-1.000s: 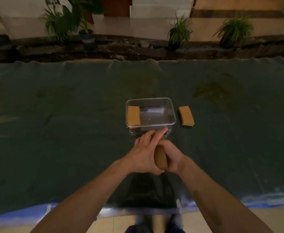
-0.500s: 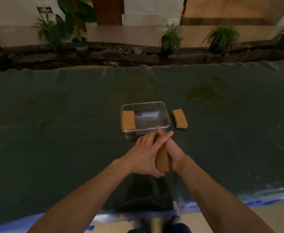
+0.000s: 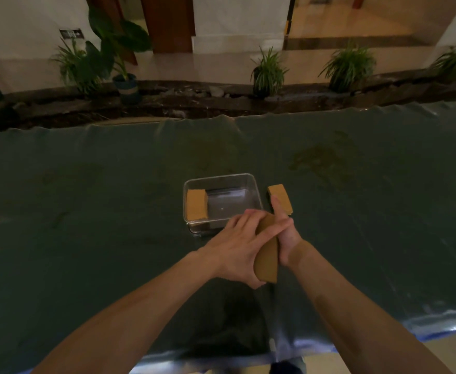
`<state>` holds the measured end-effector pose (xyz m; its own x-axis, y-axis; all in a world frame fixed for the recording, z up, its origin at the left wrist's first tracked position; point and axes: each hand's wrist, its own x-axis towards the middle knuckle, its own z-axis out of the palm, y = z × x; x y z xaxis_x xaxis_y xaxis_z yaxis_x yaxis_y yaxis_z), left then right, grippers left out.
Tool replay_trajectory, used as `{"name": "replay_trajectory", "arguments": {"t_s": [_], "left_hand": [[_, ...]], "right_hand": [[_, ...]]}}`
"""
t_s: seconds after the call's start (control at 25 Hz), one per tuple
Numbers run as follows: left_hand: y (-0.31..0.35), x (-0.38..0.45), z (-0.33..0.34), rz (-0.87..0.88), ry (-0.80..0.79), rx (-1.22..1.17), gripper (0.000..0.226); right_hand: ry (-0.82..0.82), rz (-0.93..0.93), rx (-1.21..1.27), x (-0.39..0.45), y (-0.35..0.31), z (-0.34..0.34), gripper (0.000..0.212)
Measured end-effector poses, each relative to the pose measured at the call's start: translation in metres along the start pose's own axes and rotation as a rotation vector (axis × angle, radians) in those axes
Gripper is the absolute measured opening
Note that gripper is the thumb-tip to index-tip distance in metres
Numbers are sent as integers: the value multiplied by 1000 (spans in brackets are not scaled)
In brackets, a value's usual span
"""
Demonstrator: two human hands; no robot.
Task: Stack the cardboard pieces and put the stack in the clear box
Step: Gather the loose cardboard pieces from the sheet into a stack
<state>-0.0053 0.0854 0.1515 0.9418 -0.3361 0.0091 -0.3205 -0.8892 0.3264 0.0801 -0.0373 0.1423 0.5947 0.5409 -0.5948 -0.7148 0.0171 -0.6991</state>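
Both hands press a stack of brown cardboard pieces (image 3: 267,255) between them, standing on edge just in front of the clear box (image 3: 251,182). My left hand (image 3: 235,247) covers the stack's left face and my right hand (image 3: 286,233) holds its right side, fingers pointing away from me. Inside the clear box, a cardboard stack (image 3: 196,204) lies flat against the left wall. Another cardboard stack (image 3: 280,198) lies on the table just right of the box, partly behind my right fingers.
The table is covered with a dark green sheet (image 3: 86,211); its near edge runs along the bottom of the view. Beyond the far edge are a stone ledge and potted plants (image 3: 268,71).
The held stack and both hands have tilted and shifted slightly forward and right, closer to the box's front right corner. My right fingers have stretched out toward the loose stack.
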Motion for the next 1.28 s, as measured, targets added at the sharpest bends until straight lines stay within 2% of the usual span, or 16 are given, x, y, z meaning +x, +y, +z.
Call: {"name": "replay_trajectory", "arguments": {"t_s": [0.12, 0.36, 0.52, 0.68, 0.88, 1.0, 1.08, 1.16, 1.2, 1.28], "left_hand": [[-3, 23, -1, -107, 36, -38, 137], [-13, 94, 0, -266, -2, -94, 142], [-10, 150, 6, -256, -28, -69, 141], [-7, 205, 14, -258, -35, 11, 140], [-21, 253, 21, -325, -117, 92, 141], [-26, 257, 33, -335, -129, 65, 142], [-30, 252, 41, -425, -59, -127, 144], [-34, 243, 49, -656, 145, -562, 139], [-36, 239, 56, -786, 292, -819, 125], [-33, 235, 77, -1052, 487, -1171, 72]], "right_hand": [[-2, -7, 27, 4, -4, -6, 79], [140, -62, 0, 26, -31, -36, 73], [232, -29, -42, 45, -64, -76, 64], [171, 44, -104, 61, -101, -117, 64], [88, -114, -454, 80, -132, -170, 18], [72, -122, -549, 93, -132, -180, 10], [106, -114, -551, 102, -132, -182, 8], [183, -119, -535, 112, -131, -185, 6], [217, -118, -514, 117, -129, -186, 4], [253, -104, -486, 123, -125, -187, 3]]}}
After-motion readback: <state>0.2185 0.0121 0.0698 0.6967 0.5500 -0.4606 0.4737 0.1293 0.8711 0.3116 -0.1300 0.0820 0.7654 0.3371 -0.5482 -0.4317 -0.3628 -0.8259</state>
